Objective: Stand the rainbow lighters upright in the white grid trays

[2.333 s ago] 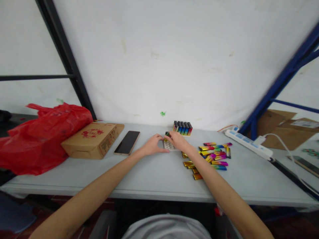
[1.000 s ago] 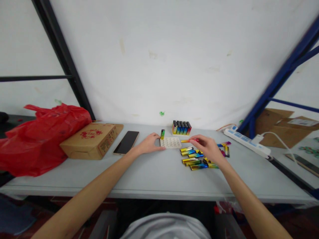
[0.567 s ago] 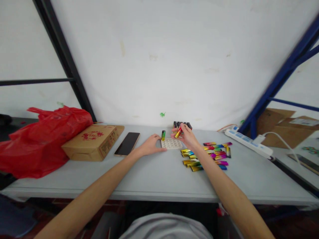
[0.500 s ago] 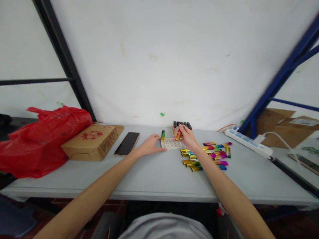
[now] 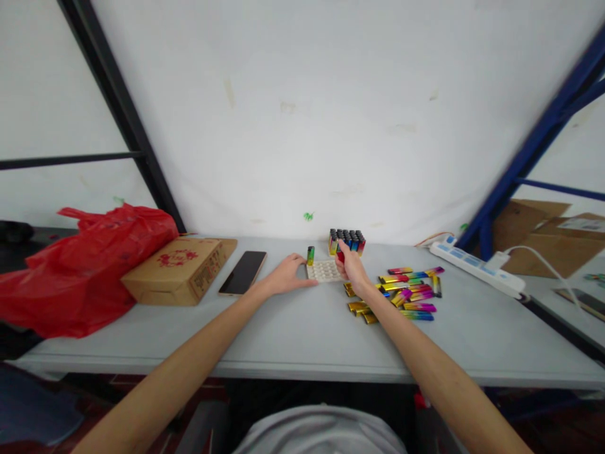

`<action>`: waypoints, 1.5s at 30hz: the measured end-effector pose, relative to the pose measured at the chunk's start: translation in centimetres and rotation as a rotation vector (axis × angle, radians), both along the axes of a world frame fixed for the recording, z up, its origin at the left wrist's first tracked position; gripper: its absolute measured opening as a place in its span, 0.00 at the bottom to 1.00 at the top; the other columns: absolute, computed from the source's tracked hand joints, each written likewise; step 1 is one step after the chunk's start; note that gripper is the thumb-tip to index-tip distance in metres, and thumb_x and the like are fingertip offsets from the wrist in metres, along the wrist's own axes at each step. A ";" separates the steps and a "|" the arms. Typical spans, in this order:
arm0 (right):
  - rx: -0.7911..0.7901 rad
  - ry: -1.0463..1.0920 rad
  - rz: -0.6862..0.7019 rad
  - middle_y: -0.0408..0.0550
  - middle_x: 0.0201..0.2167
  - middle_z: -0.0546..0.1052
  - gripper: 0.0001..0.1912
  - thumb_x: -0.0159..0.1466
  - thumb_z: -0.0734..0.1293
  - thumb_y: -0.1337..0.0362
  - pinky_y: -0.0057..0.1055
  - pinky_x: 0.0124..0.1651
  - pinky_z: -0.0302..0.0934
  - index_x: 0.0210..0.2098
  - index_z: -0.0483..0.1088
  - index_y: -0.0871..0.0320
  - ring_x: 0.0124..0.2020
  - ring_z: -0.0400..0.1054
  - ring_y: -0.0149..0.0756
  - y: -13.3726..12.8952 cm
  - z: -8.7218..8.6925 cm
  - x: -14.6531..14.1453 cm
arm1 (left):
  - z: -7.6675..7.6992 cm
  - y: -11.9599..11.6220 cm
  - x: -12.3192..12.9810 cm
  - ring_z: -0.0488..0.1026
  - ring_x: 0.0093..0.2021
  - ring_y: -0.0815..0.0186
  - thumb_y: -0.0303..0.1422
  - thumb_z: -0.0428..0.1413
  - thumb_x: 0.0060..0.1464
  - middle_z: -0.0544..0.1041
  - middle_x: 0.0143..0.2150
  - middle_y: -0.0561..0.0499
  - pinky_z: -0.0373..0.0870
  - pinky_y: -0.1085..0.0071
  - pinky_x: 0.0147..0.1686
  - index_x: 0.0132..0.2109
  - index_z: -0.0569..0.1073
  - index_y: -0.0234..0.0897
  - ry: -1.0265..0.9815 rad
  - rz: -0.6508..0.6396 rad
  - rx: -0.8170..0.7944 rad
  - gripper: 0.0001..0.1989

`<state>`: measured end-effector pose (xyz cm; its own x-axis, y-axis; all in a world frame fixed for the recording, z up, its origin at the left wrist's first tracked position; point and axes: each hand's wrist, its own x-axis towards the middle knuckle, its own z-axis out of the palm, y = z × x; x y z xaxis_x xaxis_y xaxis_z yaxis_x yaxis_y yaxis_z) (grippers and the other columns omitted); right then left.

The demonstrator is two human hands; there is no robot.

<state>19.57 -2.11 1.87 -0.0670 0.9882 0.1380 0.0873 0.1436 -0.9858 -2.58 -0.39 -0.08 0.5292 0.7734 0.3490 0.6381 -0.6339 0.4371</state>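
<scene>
A pale tray with rows of small holes (image 5: 325, 271) lies on the table. One green and yellow lighter (image 5: 311, 255) stands upright at its back left corner. Thumb and fingers apart, my left hand (image 5: 287, 275) touches the tray's left side. My right hand (image 5: 351, 268) is closed over the tray's right end, around a lighter with a red part showing; most of it is hidden by the fingers. Just behind stands a block of upright lighters with black tops (image 5: 347, 239). Several shiny colourful lighters (image 5: 416, 294) lie loose under and beside my right forearm.
A dark phone (image 5: 243, 272) lies left of my left hand. Farther left are a cardboard box (image 5: 177, 271) and a red plastic bag (image 5: 94, 268). A white power strip (image 5: 477, 266) with a plugged cable lies at the right, before blue shelving.
My right hand has turned, so the red and gold lighter that showed at its fingertips is now mostly hidden. The view has shifted slightly. My left hand stays at the tray.
</scene>
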 end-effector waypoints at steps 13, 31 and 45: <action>-0.084 0.115 -0.050 0.36 0.12 0.49 0.26 0.66 0.58 0.48 0.27 0.17 0.34 0.16 0.50 0.52 0.14 0.40 0.26 -0.5 -0.3 -0.7 | 0.0 0.0 0.1 0.74 0.54 0.47 0.55 0.64 0.50 0.78 0.52 0.37 0.70 0.57 0.57 0.51 0.78 0.33 0.026 0.007 0.016 0.33; 0.430 -0.249 0.075 0.47 0.35 0.81 0.18 0.66 0.68 0.47 0.32 0.40 0.67 0.42 0.71 0.57 0.36 0.75 0.38 0.7 -1.5 -0.1 | -0.6 0.1 0.4 0.73 0.52 0.48 0.59 0.64 0.46 0.77 0.49 0.39 0.71 0.56 0.55 0.49 0.77 0.33 -0.003 0.024 0.011 0.35; 0.672 -0.862 0.065 0.53 0.38 0.79 0.06 0.71 0.66 0.64 0.34 0.46 0.66 0.43 0.73 0.60 0.40 0.74 0.40 2.0 -1.4 -1.4 | -0.5 0.4 0.1 0.73 0.54 0.49 0.56 0.64 0.50 0.77 0.53 0.39 0.69 0.57 0.57 0.55 0.78 0.35 0.045 -0.020 0.035 0.35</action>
<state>18.21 -0.12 0.51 -0.4495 0.7195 0.5294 0.6829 0.6589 -0.3156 -2.50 -0.04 -0.59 0.5602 0.7502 0.3512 0.6434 -0.6611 0.3859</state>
